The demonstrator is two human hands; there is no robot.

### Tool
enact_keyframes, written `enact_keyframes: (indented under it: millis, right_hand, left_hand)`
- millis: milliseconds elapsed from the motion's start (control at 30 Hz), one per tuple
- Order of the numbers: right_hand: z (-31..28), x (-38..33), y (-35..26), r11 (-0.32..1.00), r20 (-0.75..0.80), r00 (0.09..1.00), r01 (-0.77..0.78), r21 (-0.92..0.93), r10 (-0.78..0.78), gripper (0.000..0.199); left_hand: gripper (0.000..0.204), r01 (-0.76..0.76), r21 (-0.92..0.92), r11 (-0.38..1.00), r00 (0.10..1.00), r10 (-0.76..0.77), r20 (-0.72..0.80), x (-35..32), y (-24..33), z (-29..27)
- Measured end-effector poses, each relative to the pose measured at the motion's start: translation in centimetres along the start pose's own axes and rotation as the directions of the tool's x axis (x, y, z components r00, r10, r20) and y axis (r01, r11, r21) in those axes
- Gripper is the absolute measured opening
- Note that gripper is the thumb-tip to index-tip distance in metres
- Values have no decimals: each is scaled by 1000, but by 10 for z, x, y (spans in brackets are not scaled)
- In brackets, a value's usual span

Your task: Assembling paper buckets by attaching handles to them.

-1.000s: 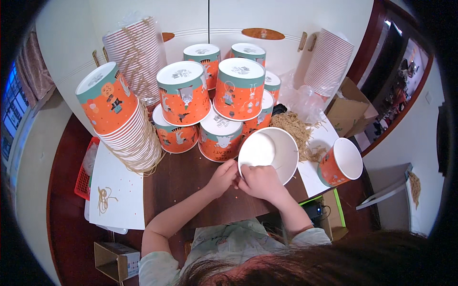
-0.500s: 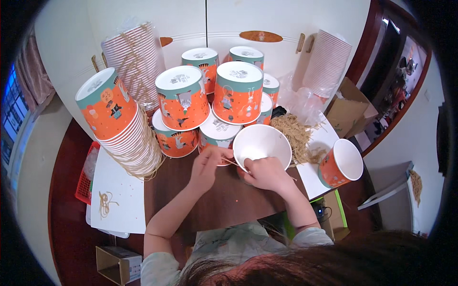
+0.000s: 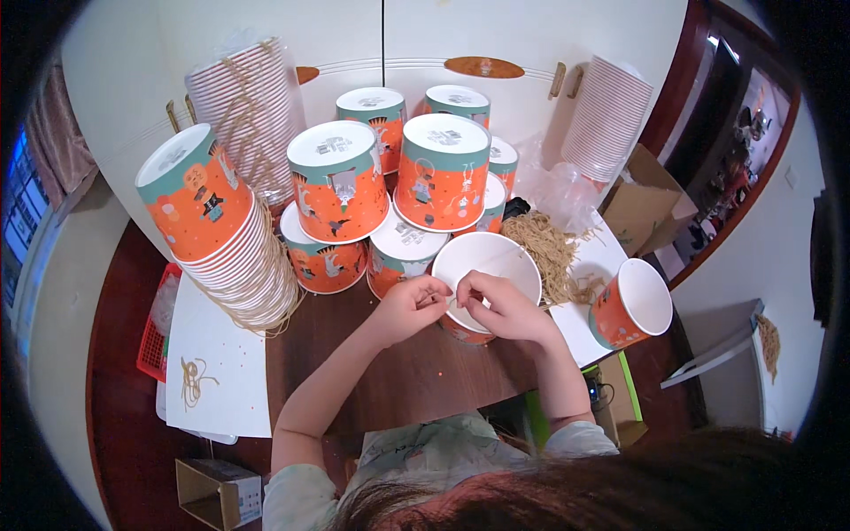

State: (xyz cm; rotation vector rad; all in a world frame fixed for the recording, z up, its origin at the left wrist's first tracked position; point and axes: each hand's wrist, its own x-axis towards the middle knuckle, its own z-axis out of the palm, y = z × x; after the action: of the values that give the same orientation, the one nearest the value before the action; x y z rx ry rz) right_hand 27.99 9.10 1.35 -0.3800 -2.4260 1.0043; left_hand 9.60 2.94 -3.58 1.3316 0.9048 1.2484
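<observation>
In front of me an orange paper bucket [image 3: 498, 265] with a white inside stands mouth up on the brown tabletop. My left hand [image 3: 410, 311] is closed in a pinch just outside the bucket's near left rim. Over the mouth, close beside it, my right hand [image 3: 503, 310] also has its fingers pinched together. A short bit of thin tan cord [image 3: 452, 301] shows between the fingertips at the rim; the rest of it is hidden by my fingers. Behind my left hand sits an upside-down bucket [image 3: 407, 237].
Several upside-down orange buckets [image 3: 443, 181] are piled up behind. A tangle of tan cord [image 3: 547, 252] lies to the right, near an upright bucket [image 3: 633, 305]. Nested bucket stacks [image 3: 239, 252] stand at left, with a loose cord [image 3: 193, 382] on the white table [image 3: 226, 341].
My left hand has moved right, and both hands now meet at the near left rim. My right hand has lifted slightly. The cord stretched between them earlier is now mostly hidden.
</observation>
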Motion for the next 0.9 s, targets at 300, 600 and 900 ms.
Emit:
enact_keyframes:
  millis: [300,600,900]
  right_hand:
    - [1,-3,-6,928,-127,987,49,-369,-103,7]
    - [12,-4,0,857,-185,978,-13,-515,-96,7]
    - [30,-16,-22,784,-217,942,71,-616,-256,10]
  left_hand:
    - [6,67,116,991,997,-71,36,1,-2,-4]
    - [7,7,-18,1000,999,-6,54,2,1,-5]
    - [8,74,-118,990,996,-79,-41,3,0,-15]
